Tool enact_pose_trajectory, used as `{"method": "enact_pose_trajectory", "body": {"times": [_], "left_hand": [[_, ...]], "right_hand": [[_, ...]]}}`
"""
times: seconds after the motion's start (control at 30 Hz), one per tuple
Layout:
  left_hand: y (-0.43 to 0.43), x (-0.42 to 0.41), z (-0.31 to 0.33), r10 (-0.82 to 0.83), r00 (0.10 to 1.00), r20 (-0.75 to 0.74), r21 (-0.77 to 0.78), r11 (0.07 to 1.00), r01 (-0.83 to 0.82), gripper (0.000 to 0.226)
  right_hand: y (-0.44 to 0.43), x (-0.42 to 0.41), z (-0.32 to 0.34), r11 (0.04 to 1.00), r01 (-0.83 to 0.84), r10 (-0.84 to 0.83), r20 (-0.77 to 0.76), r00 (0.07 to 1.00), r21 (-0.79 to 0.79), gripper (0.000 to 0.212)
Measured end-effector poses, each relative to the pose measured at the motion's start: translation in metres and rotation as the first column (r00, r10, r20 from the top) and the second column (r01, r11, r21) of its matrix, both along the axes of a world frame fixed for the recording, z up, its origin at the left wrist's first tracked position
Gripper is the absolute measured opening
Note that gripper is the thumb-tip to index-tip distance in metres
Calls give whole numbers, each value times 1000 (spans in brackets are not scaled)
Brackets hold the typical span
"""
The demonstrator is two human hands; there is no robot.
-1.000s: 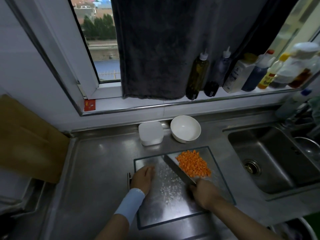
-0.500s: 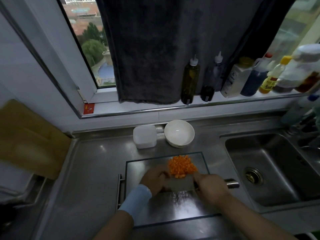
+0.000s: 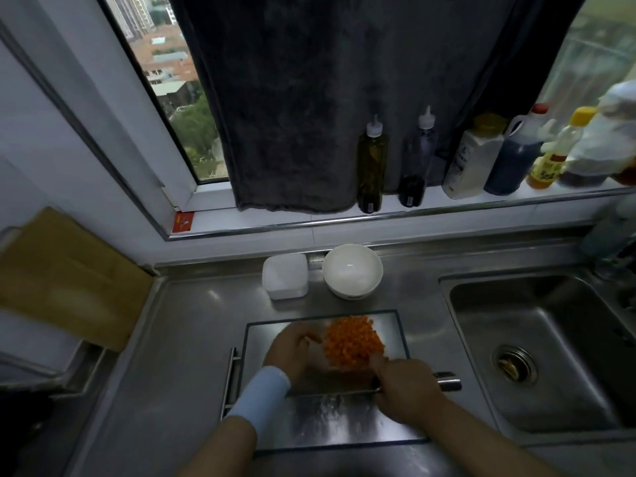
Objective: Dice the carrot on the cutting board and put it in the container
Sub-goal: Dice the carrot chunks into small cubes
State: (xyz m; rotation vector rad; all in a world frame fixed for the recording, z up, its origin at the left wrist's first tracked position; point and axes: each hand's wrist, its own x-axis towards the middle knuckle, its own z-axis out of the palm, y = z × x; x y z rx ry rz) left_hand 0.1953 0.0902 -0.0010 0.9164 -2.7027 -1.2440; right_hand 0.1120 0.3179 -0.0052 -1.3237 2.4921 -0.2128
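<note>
Fingers of left hand point(image 3: 292, 351) cupped against diced carrot point(image 3: 352, 340) heaped on cutting board point(image 3: 327, 420); right hand point(image 3: 407, 389) clamped round knife point(image 3: 447, 381) handle. Risk: dice sliding off blade onto counter point(image 3: 189, 339) before container point(image 3: 285, 277), edge nicking left hand.

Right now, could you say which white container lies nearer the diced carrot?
The round bowl, straight behind the carrot; the square box sits further left.

Single head-worn wide-angle view, looking forward and down, close over cutting board point(image 3: 330, 425), window beyond
</note>
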Motion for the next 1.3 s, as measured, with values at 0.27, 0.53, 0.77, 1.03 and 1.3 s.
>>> {"method": "enact_pose_trajectory", "body": {"times": [0.27, 0.53, 0.77, 1.03, 1.3], "left_hand": [[2, 43, -20, -94, 988, 121, 2, 995, 95, 38], [26, 34, -24, -151, 987, 61, -223, 961, 161, 37], [26, 45, -29, -145, 944, 295, -131, 973, 190, 23], [24, 43, -37, -241, 862, 446, -185, 917, 352, 25], [0, 25, -31, -292, 792, 536, -99, 910, 403, 33]], "right_hand": [[19, 26, -30, 999, -28, 36, 201, 979, -44, 25], [19, -3, -34, 995, 42, -32, 117, 993, -89, 32], [26, 25, -39, 990, -27, 58, 223, 973, -141, 30], [22, 12, -65, 980, -15, 62, 231, 971, -200, 28], [-6, 1, -58, 986, -155, 157, -29, 987, 66, 40]]}}
